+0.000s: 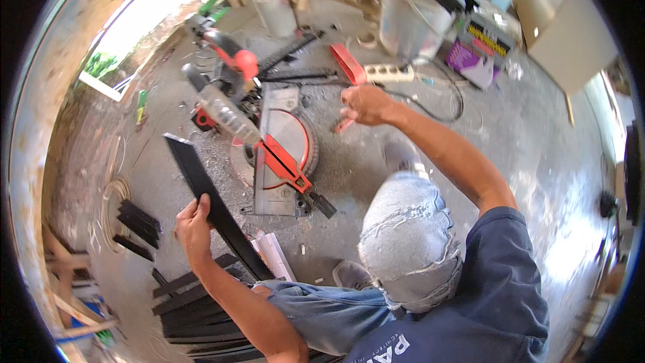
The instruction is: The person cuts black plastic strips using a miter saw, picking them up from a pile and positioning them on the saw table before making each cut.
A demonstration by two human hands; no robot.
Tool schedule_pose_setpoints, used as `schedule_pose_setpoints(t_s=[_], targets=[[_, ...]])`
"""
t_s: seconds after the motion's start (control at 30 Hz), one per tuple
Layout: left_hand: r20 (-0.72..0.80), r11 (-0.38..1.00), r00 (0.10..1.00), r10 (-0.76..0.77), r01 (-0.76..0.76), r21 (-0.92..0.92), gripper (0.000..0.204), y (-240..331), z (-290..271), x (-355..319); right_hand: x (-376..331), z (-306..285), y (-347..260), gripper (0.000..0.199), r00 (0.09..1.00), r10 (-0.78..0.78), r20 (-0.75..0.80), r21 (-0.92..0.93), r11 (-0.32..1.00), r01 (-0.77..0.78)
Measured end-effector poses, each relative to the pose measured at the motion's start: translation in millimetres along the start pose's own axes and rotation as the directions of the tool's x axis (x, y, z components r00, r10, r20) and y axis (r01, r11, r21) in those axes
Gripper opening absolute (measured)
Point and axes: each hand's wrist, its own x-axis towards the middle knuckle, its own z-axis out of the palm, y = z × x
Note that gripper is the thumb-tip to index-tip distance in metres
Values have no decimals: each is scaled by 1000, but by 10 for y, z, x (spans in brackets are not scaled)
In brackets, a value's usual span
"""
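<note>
My left hand (193, 227) is closed on a long black plank (211, 191), the thumb lying over its edge. The plank slants from the left of the saw down toward my left leg. Farther right, my right hand (366, 105) is closed on a long red object (347, 65), which shows on both sides of the fist; its kind is unclear. Between my hands a mitre saw (285, 154) stands on the floor, its red centre plate and grey base bare. The saw's head (225, 104) leans up at the far left.
Black planks (201, 316) are piled by my left leg, with short offcuts (139, 223) and a coiled hose (114, 205) beyond. A white power strip (388, 72) and its cable lie past my right hand. A large bucket (413, 23) and a purple-grey box (474, 60) stand at the back.
</note>
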Motion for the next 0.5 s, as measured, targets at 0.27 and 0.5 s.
schedule_pose_setpoints(t_s=[0.27,0.5], targets=[[-121,995,989,-89,82,-59,33,-185,-17,98,-1004,1117,299,44,985,-132,114,-20,991,135],[-464,998,884,-54,29,-61,49,-331,-153,155,-895,1232,504,47,970,-245,1,387,894,225]])
